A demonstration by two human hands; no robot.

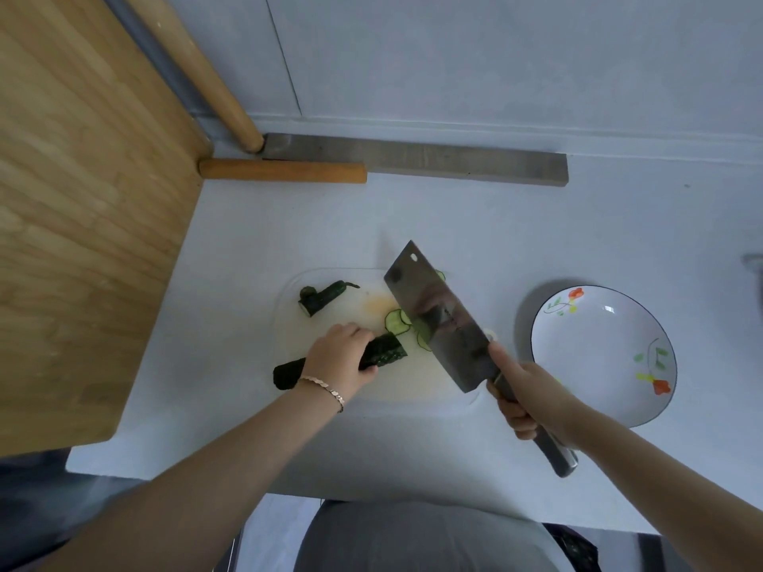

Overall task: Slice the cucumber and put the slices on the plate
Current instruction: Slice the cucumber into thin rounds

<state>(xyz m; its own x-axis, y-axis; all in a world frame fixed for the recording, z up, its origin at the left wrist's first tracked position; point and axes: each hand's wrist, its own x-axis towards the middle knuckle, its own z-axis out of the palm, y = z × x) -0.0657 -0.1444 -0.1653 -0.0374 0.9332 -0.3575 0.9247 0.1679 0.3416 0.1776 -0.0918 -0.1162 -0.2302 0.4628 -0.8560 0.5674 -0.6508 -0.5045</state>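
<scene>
A dark green cucumber (pixel 386 352) lies across the white cutting board (pixel 413 383). My left hand (pixel 340 355) grips it near the middle, its cut end pointing right. My right hand (pixel 522 396) holds the handle of a broad cleaver (pixel 437 319), whose blade is tilted above the board just right of the cut end. A few thin slices (pixel 396 319) lie on the board beside and partly behind the blade. The cut-off stem end (pixel 324 297) rests at the board's far left. The white flowered plate (pixel 598 348) stands to the right, with no slices on it.
A large wooden board (pixel 82 200) leans at the left. Two wooden rolling pins (pixel 285 170) and a grey bar (pixel 454 163) lie at the back by the wall. The white counter's front edge (pixel 371 495) runs close to my body.
</scene>
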